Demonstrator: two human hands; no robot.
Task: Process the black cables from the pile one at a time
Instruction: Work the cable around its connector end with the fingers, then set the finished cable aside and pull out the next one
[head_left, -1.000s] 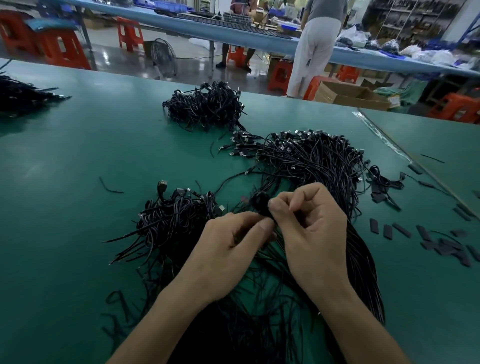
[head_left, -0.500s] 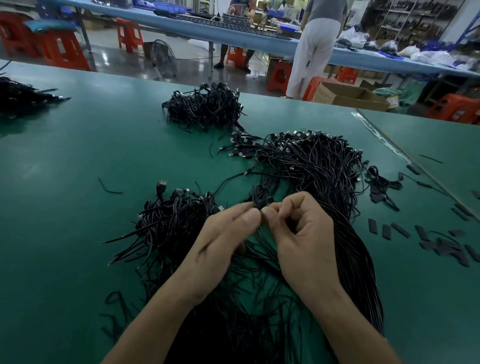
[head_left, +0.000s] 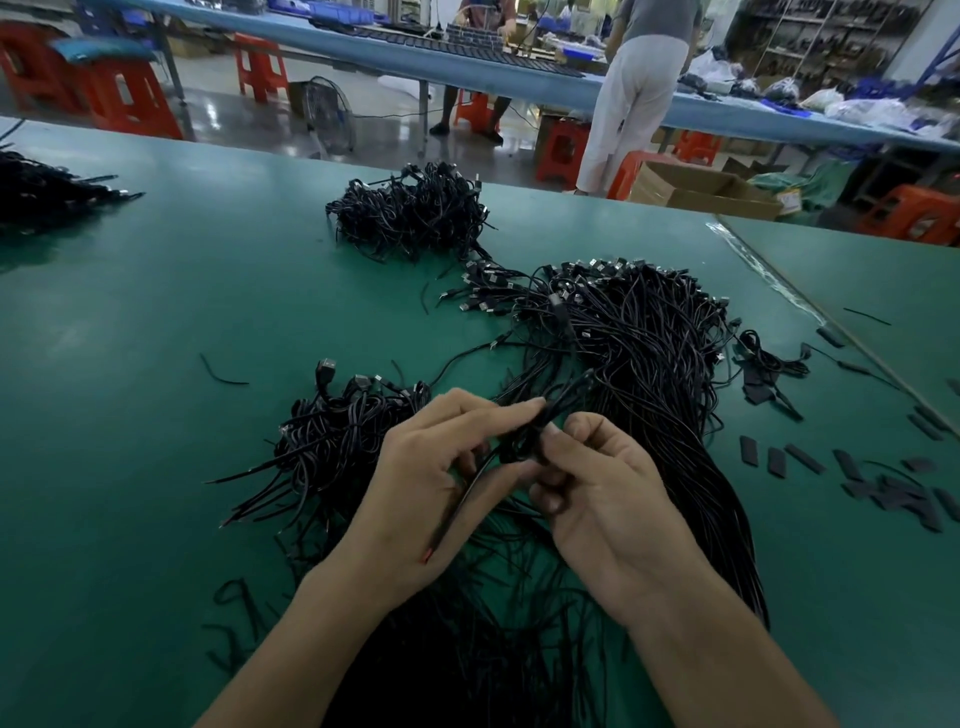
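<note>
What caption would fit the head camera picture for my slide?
Left hand and right hand hold a black cable over the cable pile on a green table.

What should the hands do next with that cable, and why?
Probably finish winding the loose tail: the left hand and right hand both pinch one looped cable, but its end hangs free across the left palm.

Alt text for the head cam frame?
Two bare hands, left hand and right hand, pinch one looped black cable over a green table. A big pile of loose black cables lies beyond and right, coiled bundles sit left, short black strips scatter far right.
</note>
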